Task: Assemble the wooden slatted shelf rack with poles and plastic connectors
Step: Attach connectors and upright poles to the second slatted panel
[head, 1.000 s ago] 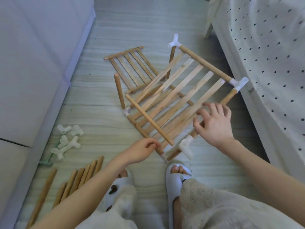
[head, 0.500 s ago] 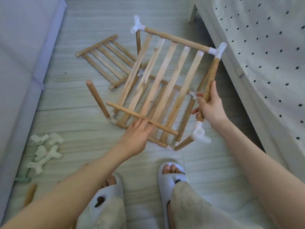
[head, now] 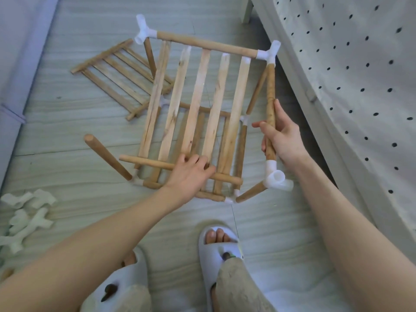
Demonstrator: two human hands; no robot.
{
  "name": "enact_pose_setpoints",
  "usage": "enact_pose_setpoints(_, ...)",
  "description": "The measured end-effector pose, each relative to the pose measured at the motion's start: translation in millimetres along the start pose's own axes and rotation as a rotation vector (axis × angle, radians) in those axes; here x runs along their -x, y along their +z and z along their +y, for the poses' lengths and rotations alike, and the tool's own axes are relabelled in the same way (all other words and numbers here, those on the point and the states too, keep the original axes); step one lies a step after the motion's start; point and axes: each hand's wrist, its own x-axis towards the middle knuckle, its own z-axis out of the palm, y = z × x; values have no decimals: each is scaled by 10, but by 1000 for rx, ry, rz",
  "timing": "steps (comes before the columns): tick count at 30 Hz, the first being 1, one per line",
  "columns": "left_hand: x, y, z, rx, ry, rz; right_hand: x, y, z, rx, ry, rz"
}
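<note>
A: Nearest are the two slippered feet, right under the rack's front edge. If the frame drops, it lands on toes.

B: What's holding it up? The right hand has its grip closed around the right side pole, just above the near corner connector. The left hand lies on the front rail of the upper slatted panel, fingers curled over it.

A: That rail is my worry. Its right end looks bare, well short of the open socket on that corner connector. My guess is the panel is seated only at the far pole, so a twist could pull it out there.

B: And the loose-looking leg sticking out front left could lever its joint apart if the frame tips that way.

A: Room to move? The spare connectors sit on the floor at the left, well apart from the rack. There's open floor between.

B: The right side is tight. The bed's dotted cover hangs close beside the far right connector; swinging that way could snag it.

A: Farther back, the spare slatted panel lies flat behind the rack, partly under it. Pushing the frame away would ride over it.

B: So left and toward the body is the free direction, I'd judge.
</note>
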Motion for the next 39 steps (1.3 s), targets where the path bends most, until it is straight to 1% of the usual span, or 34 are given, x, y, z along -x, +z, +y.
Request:
enact_pose_setpoints(6,147,-107,-12,58,-45,90,4,6,16,-28,-5,23)
enact_pose_setpoints(10,122,-103,-18,81,-34,32,46,32,-2,-59,-8,21)
enact_pose_setpoints(13,85,-105,-28,104,-36,-38,134,-28,-3,-73,75,-39)
enact_pose_setpoints(16,79,-175,21,165,-29,-96,302,-157,40,-175,237,-76)
enact_pose_setpoints(17,91,-237,62,232,-25,-82,386,-201,73,-212,270,-88)
enact_pose_setpoints(19,118,-424,204,518,-46,-45,570,-250,150,-267,303,-77)
enact_pose_setpoints(21,134,-676,414,862,-142,-57,743,-237,220,-306,334,-27)
enact_pose_setpoints(22,133,-796,513,981,-193,-59,813,-216,242,-303,328,2)
enact_pose_setpoints(23,119,-900,602,1053,-227,-63,874,-191,266,-279,307,26)
enact_pose_setpoints(25,80,-1062,741,1064,-249,-89,980,-151,284,-203,237,42)
enact_pose_setpoints(27,28,-1153,844,941,-267,-99,1049,-141,291,-143,191,20)
enact_pose_setpoints(29,-18,-1182,915,834,-278,-63,1045,-176,269,-128,202,-15)
enact_pose_setpoints(30,-33,-1187,933,821,-285,-58,997,-204,237,-122,223,-31)
enact_pose_setpoints(31,-61,-1165,937,861,-305,-75,918,-235,194,-110,241,-42)
enact_pose_setpoints(32,-87,-1129,936,962,-344,-118,813,-264,142,-103,252,-52)
enact_pose_setpoints(34,-117,-1035,922,1273,-440,-230,567,-293,8,-114,252,-94)
enact_pose_setpoints(35,-114,-978,920,1385,-452,-269,445,-284,-58,-99,255,-129)
enact_pose_setpoints(37,-101,-874,942,1472,-400,-329,247,-222,-132,-48,280,-184)
enact_pose_setpoints(39,-106,-801,968,1554,-409,-348,133,-116,-134,-143,318,-188)
